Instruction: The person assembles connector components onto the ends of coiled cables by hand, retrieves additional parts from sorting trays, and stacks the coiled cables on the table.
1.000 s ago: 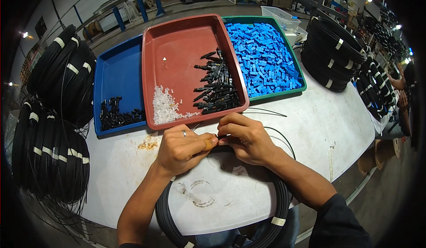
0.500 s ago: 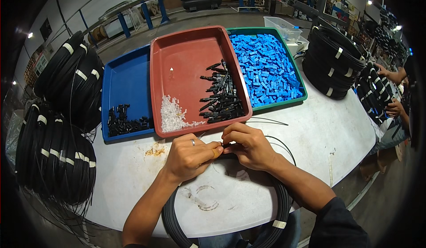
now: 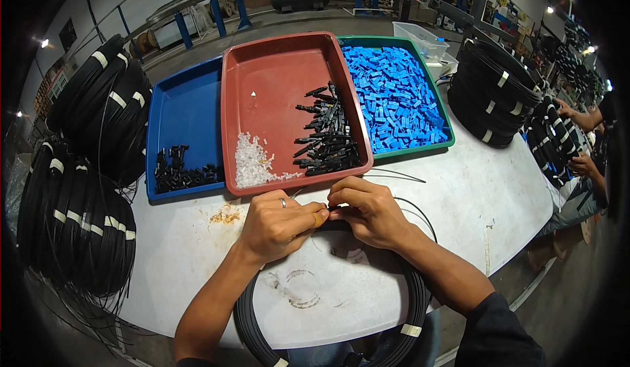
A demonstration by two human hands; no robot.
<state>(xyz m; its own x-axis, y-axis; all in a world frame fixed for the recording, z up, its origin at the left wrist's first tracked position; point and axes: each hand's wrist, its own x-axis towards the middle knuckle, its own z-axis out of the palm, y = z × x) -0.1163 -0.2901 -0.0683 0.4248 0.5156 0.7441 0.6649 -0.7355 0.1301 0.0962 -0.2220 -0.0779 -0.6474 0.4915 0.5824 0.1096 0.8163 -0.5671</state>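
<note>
My left hand (image 3: 275, 228), with a ring and a tan wrap on the thumb, is pinched closed near the front of the red tray (image 3: 282, 71). Against it, the fingertips of my right hand (image 3: 371, 215) are closed too. Between the fingertips shows a small black piece (image 3: 332, 207), mostly covered, so its exact kind is hidden. Below both hands a coil of black cable (image 3: 415, 295) lies over the table's front edge, bound with pale tape. A loose cable end (image 3: 420, 213) curves out behind my right wrist.
The red tray holds white clear bits (image 3: 252, 165) and black connectors (image 3: 328, 137). Small black parts (image 3: 184, 173) lie in the blue tray (image 3: 187, 101), blue clips (image 3: 400, 98) in the green tray (image 3: 451, 142). Cable coils (image 3: 85, 216) flank the table; a co-worker's hands (image 3: 581, 163) are at right.
Both hands stay pinched together, with only slight finger movement at the small black piece. The whole view has shifted a little.
</note>
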